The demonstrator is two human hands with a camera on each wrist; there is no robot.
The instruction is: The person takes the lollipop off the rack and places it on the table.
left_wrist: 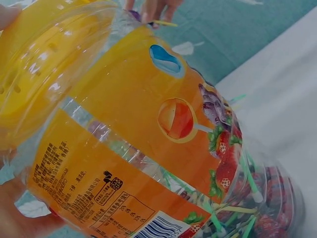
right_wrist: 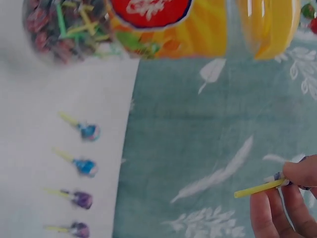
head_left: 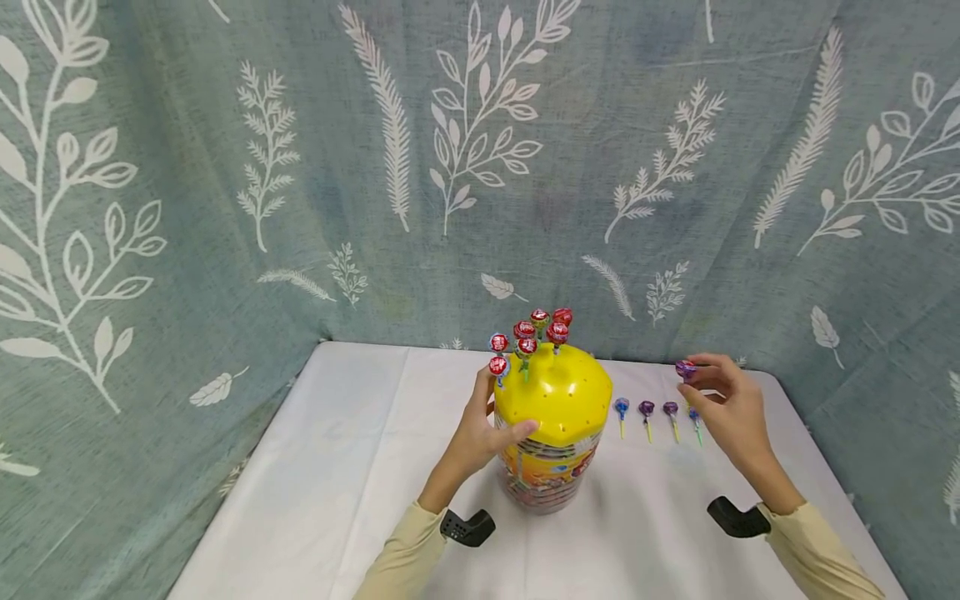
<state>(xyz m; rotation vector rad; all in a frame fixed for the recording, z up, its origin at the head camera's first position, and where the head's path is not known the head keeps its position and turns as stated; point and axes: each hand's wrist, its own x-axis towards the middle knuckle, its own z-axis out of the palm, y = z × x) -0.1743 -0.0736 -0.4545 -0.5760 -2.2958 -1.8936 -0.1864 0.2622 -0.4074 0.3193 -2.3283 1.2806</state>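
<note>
The left sleeve [head_left: 401, 557] and right sleeve [head_left: 821, 557] are pale yellow, creased cloth. A bent black block [head_left: 468, 528] with small dots juts beside the left cuff [head_left: 429, 522], a similar dark block [head_left: 738, 517] beside the right cuff [head_left: 787, 522].

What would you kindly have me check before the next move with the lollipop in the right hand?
1. Jar upright on the table: ok.
2. Jar steadied: ok, the left hand holds it near the top, thumb on the yellow lid.
3. Purple lollipop secure: ok, the right hand pinches it near its head.
4. Stick clear of the fingers: ok, its yellow end juts out freely.
5. Lollipop lined up over the free holes: not ok, it is off to the lid's side.
6. Lid fastened tightly: cannot tell.
</note>
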